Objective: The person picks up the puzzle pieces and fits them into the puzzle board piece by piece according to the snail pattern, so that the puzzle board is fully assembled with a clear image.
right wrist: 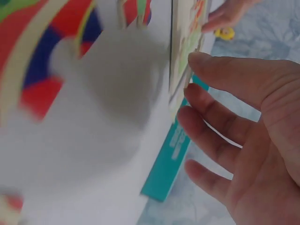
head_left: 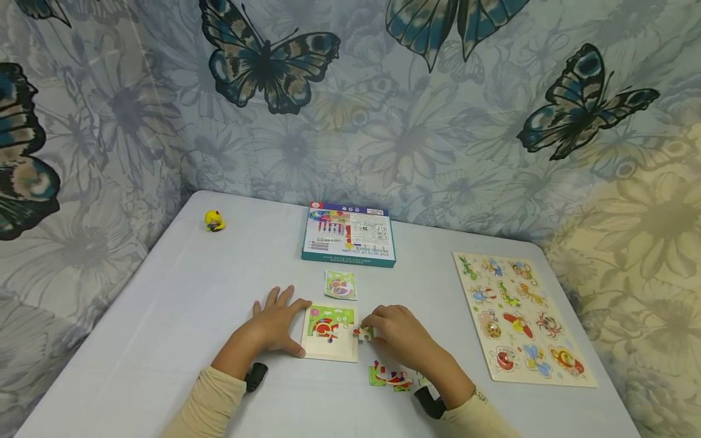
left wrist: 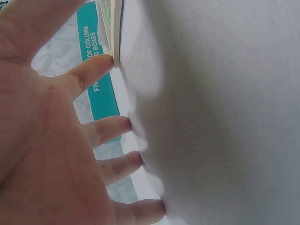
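Note:
A small wooden puzzle board [head_left: 330, 350] lies on the table, its picture of green and red pieces partly filled in. My left hand [head_left: 276, 325] is spread beside it, with thumb and index finger touching its left edge. In the left wrist view, the other fingertips of the left hand [left wrist: 51, 126] rest on the table. At the board's right edge, my right hand [head_left: 400, 331] pinches a small green and red puzzle piece [head_left: 366, 333]. The right wrist view shows the thumb and fingers of the right hand [right wrist: 243, 117] curled beside the board [right wrist: 180, 51]; the grip itself is partly hidden.
Loose puzzle pieces [head_left: 398, 380] lie below the right hand. A picture card [head_left: 341, 285] sits behind the board, and a flat teal-edged box [head_left: 350, 234] farther back. A large insect puzzle board [head_left: 526, 316] lies right; a yellow toy [head_left: 214, 221] stands back left.

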{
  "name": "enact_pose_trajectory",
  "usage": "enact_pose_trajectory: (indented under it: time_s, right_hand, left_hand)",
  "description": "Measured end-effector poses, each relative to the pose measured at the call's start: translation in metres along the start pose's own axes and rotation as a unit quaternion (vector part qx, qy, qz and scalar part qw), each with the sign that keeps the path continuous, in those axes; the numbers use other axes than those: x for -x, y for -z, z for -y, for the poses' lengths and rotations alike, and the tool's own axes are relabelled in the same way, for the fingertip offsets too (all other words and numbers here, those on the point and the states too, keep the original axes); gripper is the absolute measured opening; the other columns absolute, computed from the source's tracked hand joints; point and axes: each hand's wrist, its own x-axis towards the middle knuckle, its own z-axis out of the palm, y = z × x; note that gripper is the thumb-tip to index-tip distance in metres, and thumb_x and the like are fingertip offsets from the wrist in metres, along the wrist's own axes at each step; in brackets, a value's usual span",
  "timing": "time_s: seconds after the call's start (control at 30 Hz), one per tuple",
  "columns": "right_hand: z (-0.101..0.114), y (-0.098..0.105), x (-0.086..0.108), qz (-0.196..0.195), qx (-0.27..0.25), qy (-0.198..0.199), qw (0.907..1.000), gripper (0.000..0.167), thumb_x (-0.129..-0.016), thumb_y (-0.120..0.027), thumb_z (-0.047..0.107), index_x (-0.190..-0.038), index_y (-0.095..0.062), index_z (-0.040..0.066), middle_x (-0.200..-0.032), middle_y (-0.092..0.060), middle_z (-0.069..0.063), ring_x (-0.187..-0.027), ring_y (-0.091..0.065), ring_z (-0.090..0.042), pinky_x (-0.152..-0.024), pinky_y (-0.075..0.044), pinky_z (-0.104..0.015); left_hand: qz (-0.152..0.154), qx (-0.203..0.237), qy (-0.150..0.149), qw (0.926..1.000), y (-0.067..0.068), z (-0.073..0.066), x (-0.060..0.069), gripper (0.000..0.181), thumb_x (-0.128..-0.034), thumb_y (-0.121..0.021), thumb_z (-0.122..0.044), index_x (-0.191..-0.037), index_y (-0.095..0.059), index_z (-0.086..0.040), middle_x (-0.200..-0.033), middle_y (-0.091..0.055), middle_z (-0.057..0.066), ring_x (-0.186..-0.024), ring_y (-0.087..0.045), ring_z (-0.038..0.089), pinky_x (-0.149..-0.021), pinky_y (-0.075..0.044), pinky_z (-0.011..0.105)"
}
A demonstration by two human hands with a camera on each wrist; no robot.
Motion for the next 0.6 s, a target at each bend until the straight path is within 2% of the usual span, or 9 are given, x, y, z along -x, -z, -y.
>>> enact_pose_trajectory:
  time_s: [0.2, 0.6]
  right_hand:
    - [0.012, -0.001, -0.016, 0.006, -0.006, 0.023, 0.9997, 0.026, -0.080, -0.080, 0.017, -0.105, -0.074, 0.019, -0.101, -0.069, 0.003, -0.099, -0.062, -0.017, -0.097, -0.047, -0.043]
    - [0.019, -0.005, -0.025, 0.035, -0.018, 0.021, 0.9990, 0.023, -0.083, -0.076, 0.018, -0.106, -0.075, 0.018, -0.103, -0.068, 0.003, -0.105, -0.062, -0.018, -0.100, -0.045, -0.042]
  left_hand:
    - [0.003, 0.002, -0.005, 1.0000, 0.000, 0.001, -0.001, 0.094, -0.0584, -0.092, -0.038, -0.140, -0.050, -0.022, -0.158, -0.021, 0.020, -0.144, -0.011, 0.048, -0.104, -0.014, 0.078]
    - [0.007, 0.008, -0.004, 0.9999, 0.001, 0.000, 0.000, 0.092, -0.0586, -0.093, -0.037, -0.139, -0.050, -0.022, -0.158, -0.021, 0.020, -0.144, -0.011, 0.047, -0.104, -0.013, 0.077]
